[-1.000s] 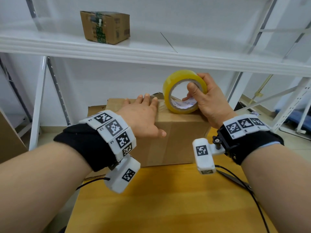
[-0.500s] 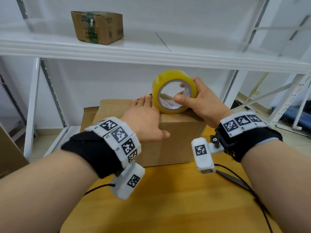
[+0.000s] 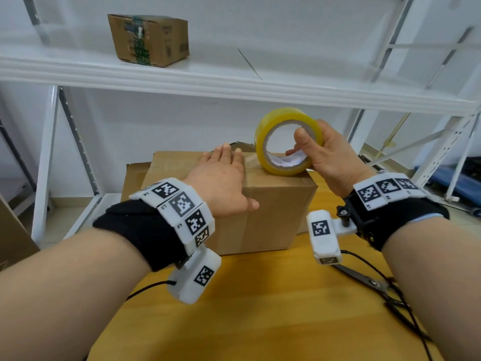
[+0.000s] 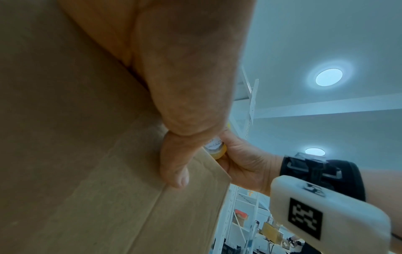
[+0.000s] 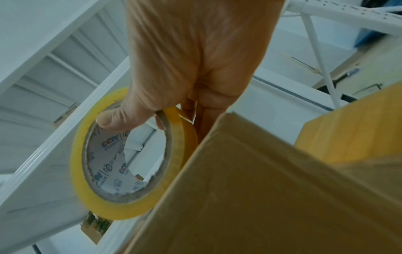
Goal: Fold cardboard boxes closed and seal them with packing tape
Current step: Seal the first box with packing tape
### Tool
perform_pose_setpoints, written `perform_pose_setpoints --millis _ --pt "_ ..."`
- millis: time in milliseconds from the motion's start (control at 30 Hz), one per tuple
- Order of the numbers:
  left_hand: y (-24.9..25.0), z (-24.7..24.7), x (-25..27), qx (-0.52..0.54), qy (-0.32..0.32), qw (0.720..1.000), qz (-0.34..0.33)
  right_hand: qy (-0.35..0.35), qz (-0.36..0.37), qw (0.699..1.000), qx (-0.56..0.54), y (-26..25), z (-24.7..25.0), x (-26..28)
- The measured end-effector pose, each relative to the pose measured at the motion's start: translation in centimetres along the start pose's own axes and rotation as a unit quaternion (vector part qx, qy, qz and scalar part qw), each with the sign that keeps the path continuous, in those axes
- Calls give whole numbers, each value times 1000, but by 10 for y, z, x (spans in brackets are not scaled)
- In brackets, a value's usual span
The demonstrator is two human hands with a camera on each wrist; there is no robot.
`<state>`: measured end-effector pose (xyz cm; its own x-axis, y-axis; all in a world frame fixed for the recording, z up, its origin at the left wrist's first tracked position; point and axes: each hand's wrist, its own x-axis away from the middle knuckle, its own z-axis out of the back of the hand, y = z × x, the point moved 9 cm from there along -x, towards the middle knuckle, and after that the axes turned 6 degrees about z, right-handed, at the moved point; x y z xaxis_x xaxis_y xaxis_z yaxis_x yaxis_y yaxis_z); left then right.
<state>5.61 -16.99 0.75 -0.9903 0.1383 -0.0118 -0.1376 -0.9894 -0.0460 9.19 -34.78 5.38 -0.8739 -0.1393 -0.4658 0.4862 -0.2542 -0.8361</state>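
Observation:
A brown cardboard box (image 3: 270, 217) stands closed on the wooden table (image 3: 273, 313). My left hand (image 3: 223, 178) lies flat on the box top, fingers straight, thumb over the front edge (image 4: 174, 165). My right hand (image 3: 325, 155) grips a yellow roll of packing tape (image 3: 283, 142), thumb inside the core, at the box's top right corner. A clear strip of tape (image 3: 250, 160) runs from the roll toward my left fingertips. In the right wrist view the tape roll (image 5: 121, 202) sits just past the box edge (image 5: 217, 189).
A white metal shelf (image 3: 234, 84) spans above the box, carrying a small taped carton (image 3: 148, 39). Scissors (image 3: 364, 280) and cables lie on the table at the right. Another cardboard piece (image 3: 13, 230) leans at the far left. More white racks stand at the right.
My right hand has shifted the tape roll from the box's middle toward its right corner, drawing out tape. The left hand stays pressed on the top.

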Motion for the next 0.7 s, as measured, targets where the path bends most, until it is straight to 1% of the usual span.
perform_pose_setpoints --millis 133,200,300,400,500,600,700 --pt "2 0 3 0 -11 1000 -4 33 -11 999 -24 9 2 4" --pt "4 2 1 -9 -23 1000 7 39 -19 999 -17 15 3 4" --pt "22 12 -8 -23 -28 999 2 24 -12 1000 -4 17 1 6" --pt "39 10 -13 -33 -14 999 -7 14 -6 1000 6 16 2 8" --pt "32 0 -13 -22 -2 1000 0 -4 -3 1000 15 16 0 6" --pt "25 -1 -12 -8 -5 1000 -4 -25 10 999 31 11 -5 1" --pt "27 0 -12 -13 -2 1000 -6 -20 8 999 32 14 -3 2"
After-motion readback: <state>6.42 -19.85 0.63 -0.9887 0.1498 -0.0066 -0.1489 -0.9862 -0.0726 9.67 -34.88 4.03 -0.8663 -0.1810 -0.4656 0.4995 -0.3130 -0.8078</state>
